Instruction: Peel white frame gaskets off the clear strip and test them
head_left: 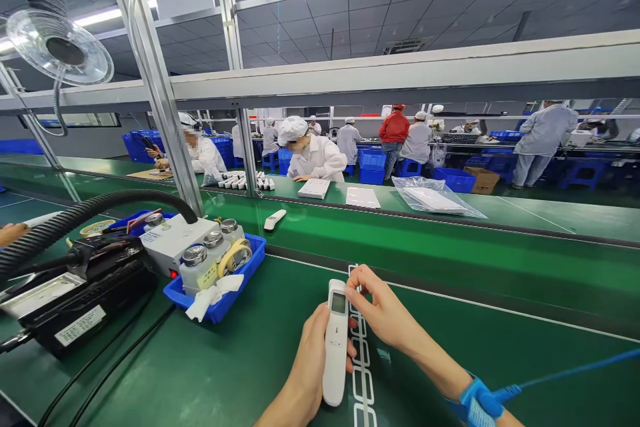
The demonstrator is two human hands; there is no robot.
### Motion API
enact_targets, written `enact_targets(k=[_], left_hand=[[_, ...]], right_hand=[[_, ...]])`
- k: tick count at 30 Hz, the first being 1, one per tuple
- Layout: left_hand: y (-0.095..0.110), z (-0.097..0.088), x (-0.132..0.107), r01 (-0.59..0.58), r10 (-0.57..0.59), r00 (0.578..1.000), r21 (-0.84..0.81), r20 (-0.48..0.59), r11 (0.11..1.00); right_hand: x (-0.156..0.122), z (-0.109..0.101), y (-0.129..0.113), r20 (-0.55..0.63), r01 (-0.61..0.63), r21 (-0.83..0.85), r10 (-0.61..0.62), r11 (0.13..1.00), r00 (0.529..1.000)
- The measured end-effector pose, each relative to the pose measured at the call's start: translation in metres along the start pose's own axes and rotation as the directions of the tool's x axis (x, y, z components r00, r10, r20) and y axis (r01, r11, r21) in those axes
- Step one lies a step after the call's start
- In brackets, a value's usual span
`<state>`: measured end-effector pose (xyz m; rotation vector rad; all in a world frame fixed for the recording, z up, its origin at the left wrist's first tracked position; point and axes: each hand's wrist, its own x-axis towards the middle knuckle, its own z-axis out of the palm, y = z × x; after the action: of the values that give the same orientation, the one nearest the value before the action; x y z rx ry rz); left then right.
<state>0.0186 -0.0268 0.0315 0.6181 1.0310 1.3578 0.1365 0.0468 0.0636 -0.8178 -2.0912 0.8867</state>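
My left hand [313, 357] is wrapped around a white handheld infrared thermometer [336, 360], its small grey screen facing up at the top end. Two buttons show below the screen. Thumb and index finger of my right hand [377, 303] are pinched together at the upper right edge of the screen. Whatever lies between those fingertips is too small to make out. Under and beside the thermometer runs a strip of white rounded frames [363, 383] on the green bench. A blue wrist strap [477, 400] with a cord circles my right wrist.
A blue tray [257, 257] with metal-capped bottles stands left, beside black equipment [95, 300] and cables. Another white thermometer [275, 219] lies on the green conveyor belt [400, 247]. Across it are more thermometers [240, 180], a white stack [314, 188], a plastic bag [435, 199] and co-workers.
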Motion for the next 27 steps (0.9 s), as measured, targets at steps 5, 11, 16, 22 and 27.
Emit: enact_targets(k=[5, 11, 16, 22, 27], left_hand=[[0.003, 0.002, -0.002, 0.008, -0.008, 1.000, 0.017, -0.001, 1.000], [0.002, 0.000, -0.004, -0.011, 0.010, 0.999, 0.027, 0.034, 1.000], [0.000, -0.002, -0.004, -0.023, 0.019, 0.997, 0.061, 0.068, 0.998], [-0.001, -0.004, -0.003, -0.063, 0.052, 0.995, 0.135, 0.088, 0.989], [-0.002, -0.004, -0.002, -0.066, 0.058, 0.997, 0.168, 0.053, 0.984]], right_hand=[[-0.003, 0.002, 0.001, -0.005, 0.025, -0.083, -0.025, 0.996, 1.000], [-0.005, 0.002, -0.001, 0.013, 0.037, -0.134, -0.035, 0.990, 0.999], [-0.005, 0.000, -0.004, 0.018, 0.045, -0.169, -0.042, 0.985, 0.999], [-0.008, -0.002, -0.008, 0.006, 0.063, -0.267, -0.064, 0.962, 0.998], [-0.010, -0.008, -0.013, 0.120, 0.275, -0.492, -0.248, 0.826, 0.961]])
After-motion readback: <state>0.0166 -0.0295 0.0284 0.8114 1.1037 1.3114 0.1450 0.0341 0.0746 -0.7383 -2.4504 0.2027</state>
